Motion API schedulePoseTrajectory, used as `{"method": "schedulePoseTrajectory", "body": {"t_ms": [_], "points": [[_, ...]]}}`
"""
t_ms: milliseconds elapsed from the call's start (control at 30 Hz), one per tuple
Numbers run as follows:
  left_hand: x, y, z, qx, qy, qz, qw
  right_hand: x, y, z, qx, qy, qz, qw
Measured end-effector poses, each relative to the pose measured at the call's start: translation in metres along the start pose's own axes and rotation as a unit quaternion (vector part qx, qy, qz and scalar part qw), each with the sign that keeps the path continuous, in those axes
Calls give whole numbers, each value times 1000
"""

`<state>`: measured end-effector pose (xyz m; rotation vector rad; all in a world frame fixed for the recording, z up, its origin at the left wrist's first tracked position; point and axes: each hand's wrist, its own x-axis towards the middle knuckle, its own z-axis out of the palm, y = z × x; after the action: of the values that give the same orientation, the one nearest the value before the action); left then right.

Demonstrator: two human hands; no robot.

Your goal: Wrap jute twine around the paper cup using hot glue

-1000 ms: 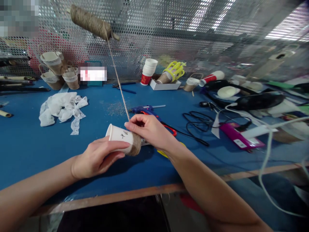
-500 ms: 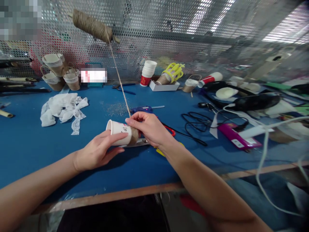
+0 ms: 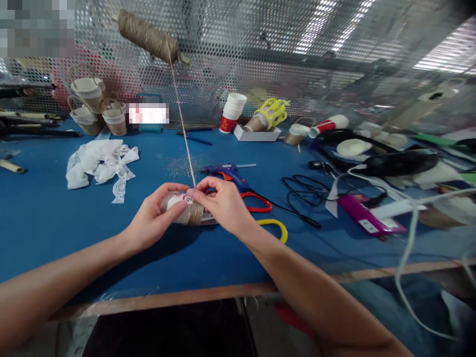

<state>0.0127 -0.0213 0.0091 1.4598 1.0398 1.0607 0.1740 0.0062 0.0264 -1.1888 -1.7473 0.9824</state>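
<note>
A white paper cup (image 3: 177,207) lies on its side just above the blue table (image 3: 55,218), its bottom end wrapped in brown twine. My left hand (image 3: 152,220) is closed around the cup's open end. My right hand (image 3: 223,206) pinches the twine (image 3: 182,121) against the wrapped end. The twine runs taut up to a spool (image 3: 148,37) on the perforated metal wall.
Red-handled scissors (image 3: 256,201) and a blue glue gun (image 3: 226,171) lie just behind my right hand, a yellow loop (image 3: 277,228) beside it. White lace (image 3: 100,163) lies at left, twine-wrapped cups (image 3: 94,106) at back left, stacked cups (image 3: 230,111) behind, black cables (image 3: 305,191) and clutter right.
Both hands and the cup have dropped closer to the table. My left hand has rolled over the cup, covering more of it, and the cup has turned. The twine remains taut.
</note>
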Motion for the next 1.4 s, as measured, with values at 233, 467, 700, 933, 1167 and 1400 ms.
{"method": "schedulePoseTrajectory", "body": {"t_ms": [233,467,700,933,1167,1400], "points": [[-3,0,-1,79,12,39,996,6,2,-5,44,-54,3,998],[-4,4,1,60,19,19,998,6,1,-5,50,-72,20,996],[-3,4,3,36,31,13,999,2,-4,-4,43,-76,29,996],[-3,5,4,56,33,15,998,3,0,-2,54,-74,10,996],[-3,4,3,104,10,37,994,7,1,-2,52,-58,-1,997],[-5,0,-1,192,7,88,978,9,1,4,48,-50,3,998]]}}
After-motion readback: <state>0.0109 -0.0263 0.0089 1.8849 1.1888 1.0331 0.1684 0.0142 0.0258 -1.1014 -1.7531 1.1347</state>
